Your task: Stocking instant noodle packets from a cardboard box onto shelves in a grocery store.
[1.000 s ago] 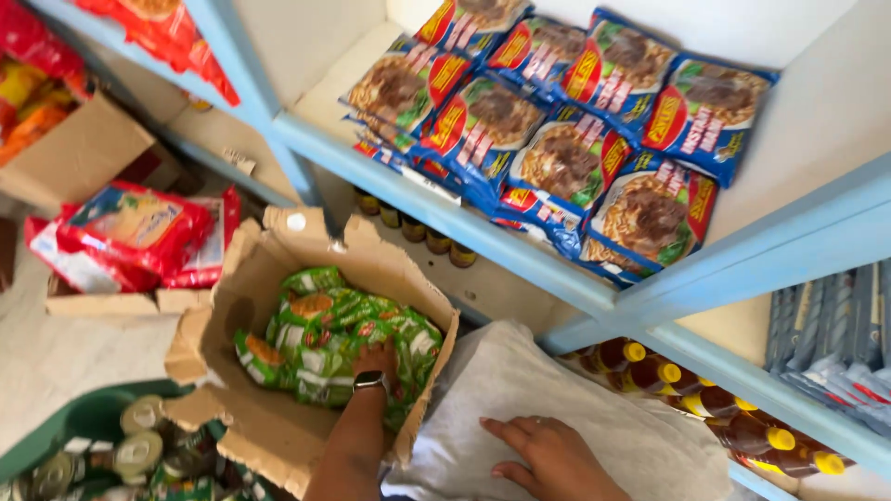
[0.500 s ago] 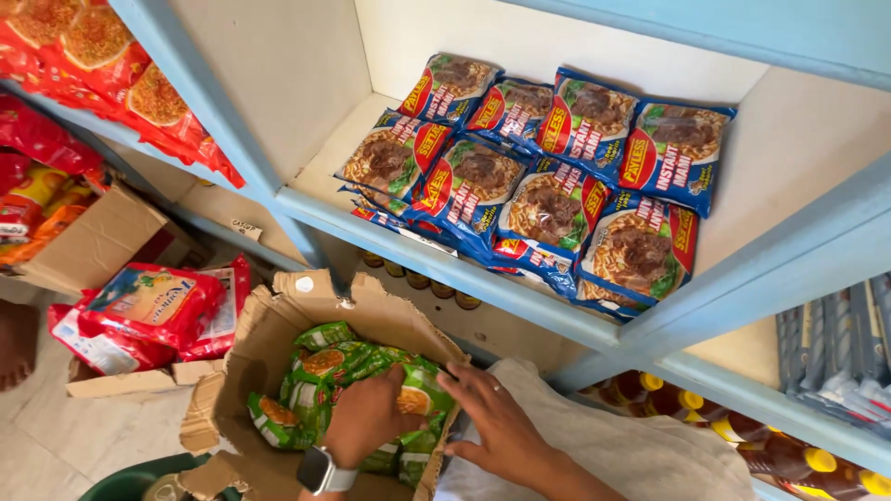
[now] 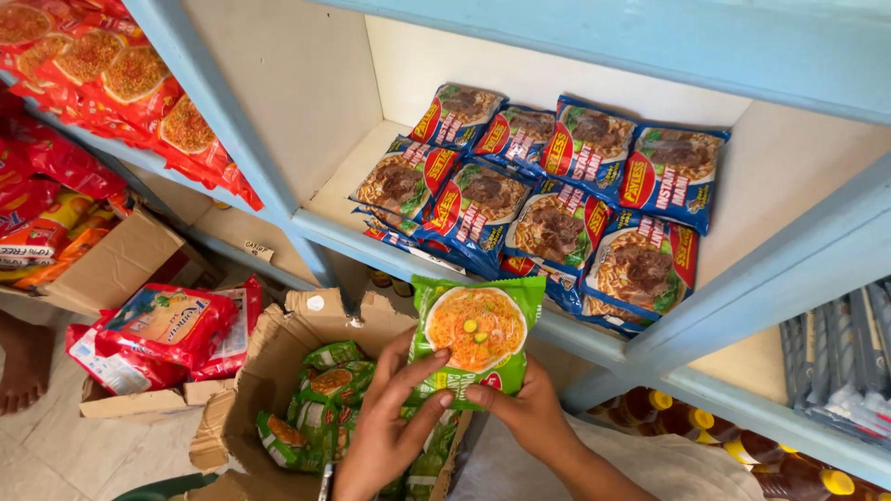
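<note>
Both of my hands hold one green noodle packet (image 3: pixel 475 332) upright above an open cardboard box (image 3: pixel 252 371). My left hand (image 3: pixel 390 417) grips the packet's lower left side. My right hand (image 3: pixel 524 408) pinches its lower right corner. More green packets (image 3: pixel 320 408) lie inside the box below. Just behind the raised packet is the pale blue shelf edge (image 3: pixel 594 339), and on that shelf lie several blue noodle packets (image 3: pixel 557 209) in overlapping rows.
Red noodle packets (image 3: pixel 111 74) fill the upper left shelf. Another cardboard box (image 3: pixel 111 264) and red packets (image 3: pixel 162 329) sit on the floor at left, near a bare foot (image 3: pixel 23 362). Yellow-capped dark bottles (image 3: pixel 742 445) stand under the shelf at lower right, beside a white sack (image 3: pixel 650 464).
My hands were down in the box among the green packets. Now they have lifted one green packet up in front of the shelf edge, and the view has tilted upward.
</note>
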